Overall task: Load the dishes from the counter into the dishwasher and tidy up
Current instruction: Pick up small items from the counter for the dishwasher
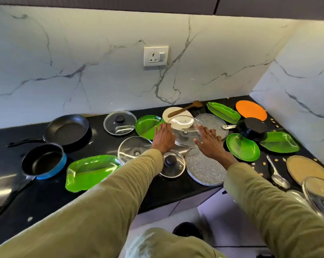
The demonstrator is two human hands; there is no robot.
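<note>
Hands flank the glass lid [185, 132] mid-counter, one per side, since its round rim needs two contact points. Left hand [164, 136] and right hand [208, 141]: fingers extended, touching the rim; no curl visible. Lid is clear, smooth and domed, overlapping a white plate [178, 116] and a textured steel plate [212, 125]. Dishwasher is out of view.

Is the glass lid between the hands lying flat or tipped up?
Tipped up: the glass lid has its far rim raised over the white plate.
</note>
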